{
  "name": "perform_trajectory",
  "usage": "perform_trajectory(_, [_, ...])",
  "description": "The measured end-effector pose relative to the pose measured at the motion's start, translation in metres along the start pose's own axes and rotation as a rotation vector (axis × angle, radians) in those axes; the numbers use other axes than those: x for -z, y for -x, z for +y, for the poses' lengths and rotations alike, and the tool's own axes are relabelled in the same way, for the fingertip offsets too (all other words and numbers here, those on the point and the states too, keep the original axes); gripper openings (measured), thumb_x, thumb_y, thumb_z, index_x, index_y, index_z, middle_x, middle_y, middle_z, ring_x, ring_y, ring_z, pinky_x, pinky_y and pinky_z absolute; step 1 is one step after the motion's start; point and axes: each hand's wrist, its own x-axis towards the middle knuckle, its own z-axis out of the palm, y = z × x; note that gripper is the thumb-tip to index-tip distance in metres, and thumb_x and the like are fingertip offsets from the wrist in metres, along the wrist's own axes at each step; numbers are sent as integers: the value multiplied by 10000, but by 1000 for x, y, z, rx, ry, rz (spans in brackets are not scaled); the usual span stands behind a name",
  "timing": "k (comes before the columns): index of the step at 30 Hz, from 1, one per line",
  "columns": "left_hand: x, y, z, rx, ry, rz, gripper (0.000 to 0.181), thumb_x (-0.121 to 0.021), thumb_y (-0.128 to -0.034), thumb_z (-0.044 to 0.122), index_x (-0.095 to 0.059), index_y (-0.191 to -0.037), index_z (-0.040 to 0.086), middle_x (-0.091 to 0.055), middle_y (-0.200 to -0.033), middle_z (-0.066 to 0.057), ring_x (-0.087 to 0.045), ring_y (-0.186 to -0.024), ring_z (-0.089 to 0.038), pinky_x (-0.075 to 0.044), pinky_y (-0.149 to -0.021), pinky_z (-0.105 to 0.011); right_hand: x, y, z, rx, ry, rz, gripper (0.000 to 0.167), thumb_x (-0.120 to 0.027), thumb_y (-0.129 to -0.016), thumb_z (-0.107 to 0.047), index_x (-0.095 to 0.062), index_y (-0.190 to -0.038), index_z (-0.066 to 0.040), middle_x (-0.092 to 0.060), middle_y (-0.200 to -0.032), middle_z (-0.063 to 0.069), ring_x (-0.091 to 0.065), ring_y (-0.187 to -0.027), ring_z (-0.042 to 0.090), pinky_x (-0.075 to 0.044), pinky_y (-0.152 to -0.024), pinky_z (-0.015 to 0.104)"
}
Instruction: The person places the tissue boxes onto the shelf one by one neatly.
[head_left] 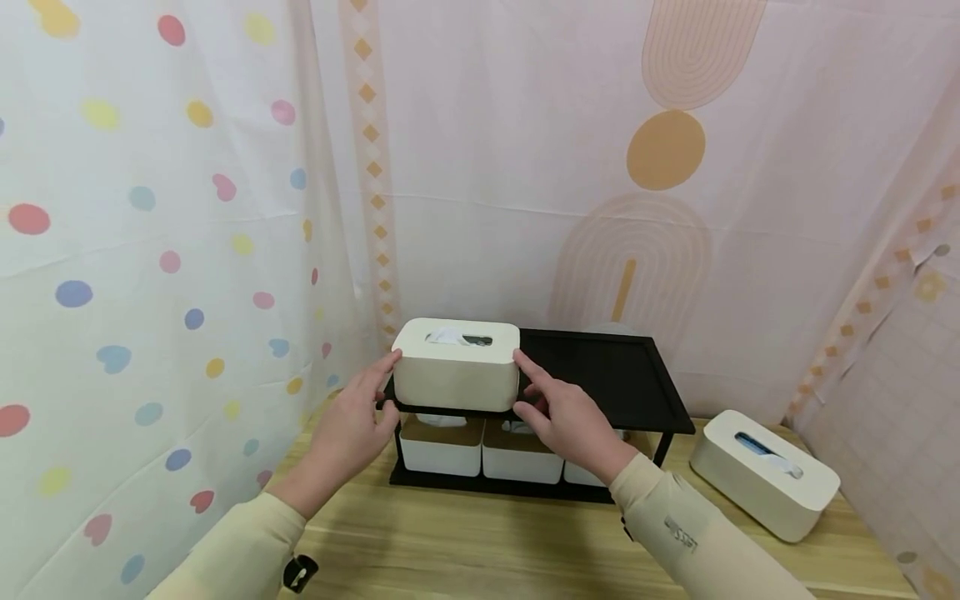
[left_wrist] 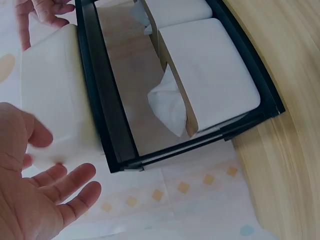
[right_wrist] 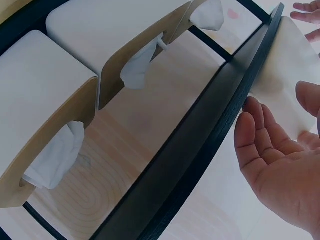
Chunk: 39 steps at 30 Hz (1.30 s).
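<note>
A cream tissue box (head_left: 456, 385) with an oval slot in its lid stands on the left part of the top tier of a black two-tier rack (head_left: 600, 375). At the box's left end is my left hand (head_left: 352, 425), its fingertips touching near the upper corner. My right hand (head_left: 573, 417) is at the opposite end, index fingertip against the corner. In the left wrist view the left fingers are loosely spread beside the box (left_wrist: 52, 100). The right wrist view has the right fingers slightly bent next to the rack's edge. Neither hand wraps round the box.
White tissue boxes with wood-coloured tops, including one at the left (head_left: 441, 457) and a middle one (head_left: 522, 463), line the lower tier. Another cream tissue box (head_left: 765, 475) lies angled on the wooden table (head_left: 465, 542), right of the rack. Patterned curtains (head_left: 480, 167) hang behind and beside.
</note>
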Motion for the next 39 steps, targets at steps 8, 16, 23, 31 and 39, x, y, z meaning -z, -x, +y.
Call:
perform_trajectory(8, [2, -10, -9, -30, 30, -20, 618, -494, -952, -78, -534, -1556, 42, -718, -1321, -192, -546, -805, -207, -492, -772, -393, 1, -8, -1, -36, -6, -49, 768, -722, -1040, -225, -326, -1697, -185, -793, -1032, 45, -562, -711, 52, -492, -670, 244])
perform_trajectory(16, [1, -14, -12, 14, 34, -88, 642, -471, -960, -52, -488, -1595, 46, -686, -1415, -190, -598, -948, -277, -497, -836, -437, 2, -12, 0, -51, 25, -70, 762, -712, -1046, -238, -322, -1699, -197, -774, -976, 26, -545, -674, 47, -492, -650, 257])
perform_trajectory(23, [1, -16, -11, 9, 18, -100, 672, -480, -936, -52, -469, -1602, 37, -659, -1468, -207, -595, -898, -286, -495, -797, -422, 3, -13, -1, -61, 34, -74, 761, -716, -1044, -248, -328, -1697, -203, -765, -975, 27, -544, -667, 50, -496, -653, 266])
perform_trajectory(31, [0, -7, -12, 66, 12, -117, 702, -588, -956, 40, -422, -1636, 97, -689, -1395, -180, -616, -783, -199, -477, -667, -318, 12, -4, 4, -95, 52, -92, 810, -724, -1041, -311, -285, -1710, -186, -769, -1120, 47, -612, -778, 65, -547, -718, 303])
perform_trajectory(39, [-8, 18, -4, -105, -6, -4, 652, -718, -949, 63, -518, -1569, 85, -717, -1342, -176, -631, -671, -106, -491, -590, -232, 64, 35, 65, -238, 99, -7, 759, -659, -1074, -385, -315, -1690, -108, -693, -1403, 204, -705, -1198, 379, -581, -959, 578])
